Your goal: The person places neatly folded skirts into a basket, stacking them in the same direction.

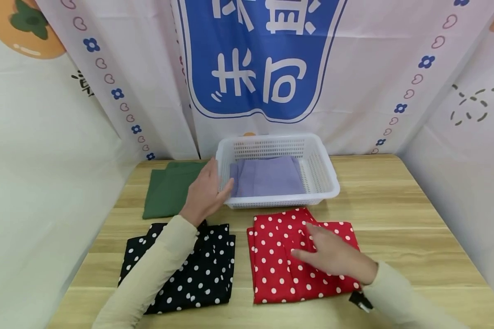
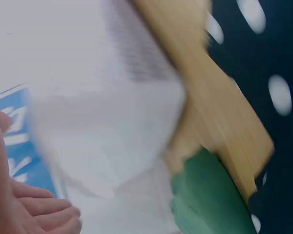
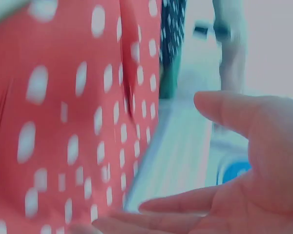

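Note:
My left hand (image 1: pixel 207 191) is at the left end of a white plastic basket (image 1: pixel 249 201), its fingers loosely extended; whether it touches the rim cannot be told. Inside the basket lies a folded purple cloth (image 1: pixel 269 176). Over a folded red cloth with white dots (image 1: pixel 273 274) hovers my right hand (image 1: pixel 333 251), thumb apart from the fingers and nothing in its grasp. The right wrist view shows this palm beside the red cloth (image 3: pixel 73 122). Under my left forearm lies a folded black cloth with white dots (image 1: pixel 207 278).
A folded green cloth (image 1: pixel 166 192) lies left of the basket on the wooden table (image 1: pixel 378 201). Behind stands a white curtain with a blue printed panel (image 1: pixel 259 64). White printed sheets hang at both sides. A small dark object (image 1: pixel 360 301) is beside the right sleeve.

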`<action>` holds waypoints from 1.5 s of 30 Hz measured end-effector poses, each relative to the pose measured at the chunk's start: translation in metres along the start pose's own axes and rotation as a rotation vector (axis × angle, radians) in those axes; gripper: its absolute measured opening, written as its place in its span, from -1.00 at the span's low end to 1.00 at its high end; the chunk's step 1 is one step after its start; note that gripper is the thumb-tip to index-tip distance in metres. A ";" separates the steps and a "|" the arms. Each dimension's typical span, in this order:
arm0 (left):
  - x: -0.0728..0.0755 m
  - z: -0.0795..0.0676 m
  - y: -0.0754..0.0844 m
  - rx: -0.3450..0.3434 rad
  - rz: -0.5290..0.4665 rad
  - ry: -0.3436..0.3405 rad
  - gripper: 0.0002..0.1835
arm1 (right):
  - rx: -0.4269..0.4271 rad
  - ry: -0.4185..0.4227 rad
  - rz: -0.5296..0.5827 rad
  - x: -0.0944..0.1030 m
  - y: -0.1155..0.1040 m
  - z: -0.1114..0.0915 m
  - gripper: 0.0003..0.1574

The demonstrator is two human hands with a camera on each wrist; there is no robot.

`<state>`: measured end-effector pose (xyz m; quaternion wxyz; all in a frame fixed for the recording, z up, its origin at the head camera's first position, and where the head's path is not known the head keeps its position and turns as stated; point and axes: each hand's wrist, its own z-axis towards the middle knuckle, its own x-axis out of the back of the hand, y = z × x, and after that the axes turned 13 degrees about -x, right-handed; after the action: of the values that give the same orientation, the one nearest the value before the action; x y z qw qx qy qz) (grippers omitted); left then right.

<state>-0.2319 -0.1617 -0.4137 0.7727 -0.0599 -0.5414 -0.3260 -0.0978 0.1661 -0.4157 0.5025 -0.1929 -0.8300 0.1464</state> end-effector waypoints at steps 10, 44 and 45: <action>0.055 -0.045 0.002 0.244 -0.785 0.135 -0.57 | -0.082 0.048 0.058 0.064 0.071 -0.001 0.00; -0.040 -0.086 0.077 0.513 -1.331 -0.545 -0.79 | -0.113 -0.280 0.550 0.041 0.133 0.020 -0.43; -0.042 -0.086 0.078 0.519 -1.332 -0.536 -0.80 | -0.106 -0.261 0.537 0.040 0.131 0.019 -0.46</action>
<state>-0.1271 -0.1208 -0.4654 0.2443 0.3860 -0.6914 -0.5598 -0.1089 0.2991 -0.4503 0.3239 -0.4110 -0.8134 0.2541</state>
